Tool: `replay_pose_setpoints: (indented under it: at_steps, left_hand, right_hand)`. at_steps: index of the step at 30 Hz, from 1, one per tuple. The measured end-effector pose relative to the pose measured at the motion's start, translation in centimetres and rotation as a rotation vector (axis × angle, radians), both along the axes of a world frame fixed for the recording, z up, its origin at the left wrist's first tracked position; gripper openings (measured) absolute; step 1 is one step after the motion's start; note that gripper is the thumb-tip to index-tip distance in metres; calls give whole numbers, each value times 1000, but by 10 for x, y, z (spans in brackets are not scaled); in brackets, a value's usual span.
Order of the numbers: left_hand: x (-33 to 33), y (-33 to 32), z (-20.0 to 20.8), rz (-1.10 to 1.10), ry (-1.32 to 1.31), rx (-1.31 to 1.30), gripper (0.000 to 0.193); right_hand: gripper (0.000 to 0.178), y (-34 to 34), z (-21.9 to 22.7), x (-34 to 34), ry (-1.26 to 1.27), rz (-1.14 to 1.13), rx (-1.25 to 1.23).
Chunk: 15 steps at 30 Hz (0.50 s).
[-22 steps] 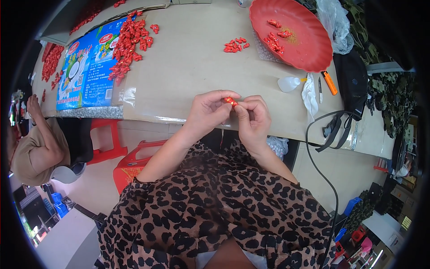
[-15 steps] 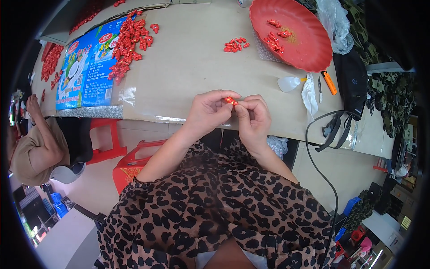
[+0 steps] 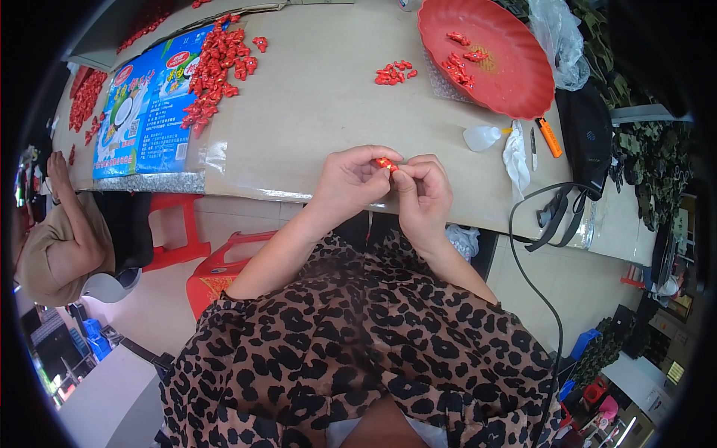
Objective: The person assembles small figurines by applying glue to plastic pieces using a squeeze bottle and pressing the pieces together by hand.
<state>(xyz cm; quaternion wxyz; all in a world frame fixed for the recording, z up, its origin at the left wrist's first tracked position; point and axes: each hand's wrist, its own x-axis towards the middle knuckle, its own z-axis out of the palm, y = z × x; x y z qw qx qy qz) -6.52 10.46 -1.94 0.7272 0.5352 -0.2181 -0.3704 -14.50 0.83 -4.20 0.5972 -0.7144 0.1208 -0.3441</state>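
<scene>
- Pinched between both hands at the near edge of the table: one small red wrapped piece, held up just above the tabletop.
- Left hand curled nearly closed, thumb and forefinger tips gripping the left end of the piece, remaining fingers folded loosely into the palm.
- Right hand likewise closed to a pinch, fingertips meeting the right end of the same piece (both hands touching at the fingertips).
- Both forearms rising from a leopard-print sleeve at the lower edge.
- Well beyond the hands, near the far side: a small cluster of red pieces lying loose on the bare surface.
- Just right of that cluster: a large red scalloped dish, holding a few more red pieces.
- Far left on the table: a blue printed bag laid flat, with a long heap of red pieces spread along its right edge.
- Right of the hands: a small clear squeeze bottle on its side, a crumpled white cloth, a slim dark tool and an orange cutter, set close together.
- Over the right table edge: a black cable trailing downward.
- At the left edge: another person seated, one hand raised to the table.
- Under the table: a red plastic stool.
</scene>
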Motion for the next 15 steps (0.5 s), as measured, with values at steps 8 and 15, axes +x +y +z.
replay_pose_setpoints:
  at_steps: [8,15]
  left_hand:
    - [-1,-1,-1,19,-44,-11,19]
    - [-1,-2,-2,25,-20,-41,19]
  right_hand:
    - [7,0,0,1,-12,2,-13]
    - [7,1,1,1,-12,8,33]
